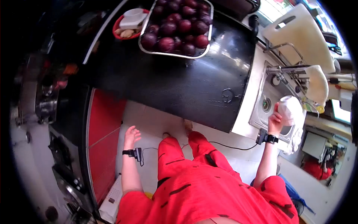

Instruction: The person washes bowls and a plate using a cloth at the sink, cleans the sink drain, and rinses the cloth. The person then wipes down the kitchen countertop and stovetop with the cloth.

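My right hand (275, 123) grips a white bowl (292, 112) over the near side of the sink. The bowl is tipped, with what looks like its small round base facing up and away. My fingers wrap its left side, and the thumb is partly hidden. My left hand (131, 136) hangs in the air beside the red cabinet front, fingers spread, with nothing in it. A dark band with a small device sits on each wrist.
Dark round plums (184, 26) fill a metal tray (169, 55) on the black countertop (179, 86). A red basket (115, 28) holding white dishes and ginger-like pieces stands left of it. The steel sink (257, 112) has a faucet (274, 70) and cutting boards (302, 37) behind. A cable runs between my wrists.
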Available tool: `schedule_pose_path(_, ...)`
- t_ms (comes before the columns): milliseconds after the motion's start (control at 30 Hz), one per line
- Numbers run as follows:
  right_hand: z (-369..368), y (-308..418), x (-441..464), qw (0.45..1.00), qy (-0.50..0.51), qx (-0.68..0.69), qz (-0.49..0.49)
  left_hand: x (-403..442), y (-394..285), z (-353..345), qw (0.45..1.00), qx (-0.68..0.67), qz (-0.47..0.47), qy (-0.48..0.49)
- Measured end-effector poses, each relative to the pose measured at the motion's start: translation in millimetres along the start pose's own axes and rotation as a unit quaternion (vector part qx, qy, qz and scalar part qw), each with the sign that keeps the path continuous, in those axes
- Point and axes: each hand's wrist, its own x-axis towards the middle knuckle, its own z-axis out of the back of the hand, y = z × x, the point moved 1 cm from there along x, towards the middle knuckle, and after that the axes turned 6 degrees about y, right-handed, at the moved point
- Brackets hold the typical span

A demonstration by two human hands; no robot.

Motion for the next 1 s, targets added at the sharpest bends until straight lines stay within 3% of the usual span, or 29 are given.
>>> schedule_pose_path(133, -10.9, -16.0, -8.2, 0.997, -0.012, -0.064, -0.027, -8.8, 12.9, 5.0, 0.999, 0.003, -0.022, 0.035)
schedule_pose_path(267, 4.1, -41.5, -31.2, 0.983, -0.038, -0.121, -0.134, -11.4, 37.7, 27.1, 0.998, -0.03, -0.036, 0.051)
schedule_pose_path(300, 10.5, -52.9, -39.1, 0.95, -0.059, -0.287, -0.106, -12.4, 48.5, 35.5, 0.996, -0.045, -0.049, 0.063)
schedule_pose_path(333, -14.5, -95.9, -50.3, 0.931, -0.034, -0.322, -0.169, -13.6, 62.7, 47.4, 0.996, -0.053, -0.044, 0.064)
schedule_pose_path(367, -8.3, -117.1, -63.2, 0.889, -0.07, -0.436, -0.121, -15.3, 77.5, 59.3, 0.996, -0.044, -0.049, 0.061)
schedule_pose_path(400, -46.7, -190.2, -76.5, 0.871, -0.055, -0.469, -0.138, -17.9, 94.1, 70.2, 0.996, -0.038, -0.053, 0.059)
schedule_pose_path(433, -16.0, -194.3, -77.7, 0.902, -0.018, -0.302, -0.309, -24.8, 109.5, 82.2, 0.997, -0.05, -0.04, 0.051)
schedule_pose_path(467, -21.4, -229.9, -90.2, 0.812, 0.001, -0.513, -0.278, -31.1, 128.6, 94.7, 0.996, -0.064, -0.033, 0.051)
schedule_pose_path(500, -23.7, -266.8, -100.0, 0.767, -0.019, -0.561, -0.311, -37.7, 147.2, 107.5, 0.997, -0.058, -0.031, 0.031)
schedule_pose_path(600, 27.8, -339.5, -125.2, 0.766, 0.001, -0.531, -0.362, -62.8, 206.4, 146.4, 0.997, -0.073, -0.015, -0.009)
schedule_pose_path(667, 66.3, -374.1, -129.0, 0.72, -0.023, -0.59, -0.365, -77.0, 247.6, 167.6, 0.995, -0.095, 0.01, -0.036)
schedule_pose_path(833, 157.5, -376.3, -93.9, 0.695, -0.067, -0.665, -0.265, -109.8, 329.8, 187.2, 0.989, -0.119, 0.054, -0.07)
schedule_pose_path(1000, 194.6, -333.5, -34.3, 0.677, -0.148, -0.719, -0.054, -128.9, 394.4, 172.6, 0.982, -0.146, 0.083, -0.091)
